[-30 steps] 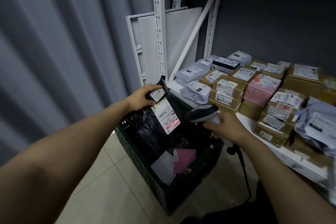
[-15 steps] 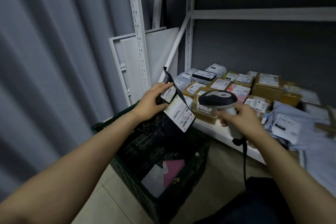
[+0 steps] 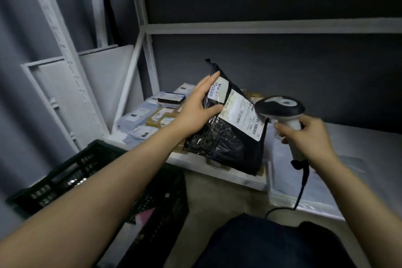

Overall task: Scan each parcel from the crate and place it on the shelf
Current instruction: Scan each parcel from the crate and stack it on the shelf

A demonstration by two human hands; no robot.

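My left hand (image 3: 196, 109) grips the top left edge of a black plastic parcel bag (image 3: 226, 141) with white shipping labels, held upright over the front of the white shelf (image 3: 217, 169). To its right, my right hand (image 3: 304, 135) holds the white handle of a barcode scanner (image 3: 280, 107), whose dark head sits just beside the bag's label. The black crate (image 3: 71, 172) stands on the floor at lower left, partly hidden by my left forearm; a pink parcel (image 3: 145, 216) shows inside it.
Several boxes and grey mailer bags (image 3: 139, 115) lie on the shelf's left part behind the black bag. Pale bags (image 3: 339, 169) cover the shelf at right. White shelf uprights (image 3: 143, 54) and a leaning white panel (image 3: 104, 85) stand at left. The scanner's cable (image 3: 301, 189) hangs down.
The black bag has moved up and right from above the crate to over the shelf's front. The scanner has moved right with it, and the view has swung toward the shelf.
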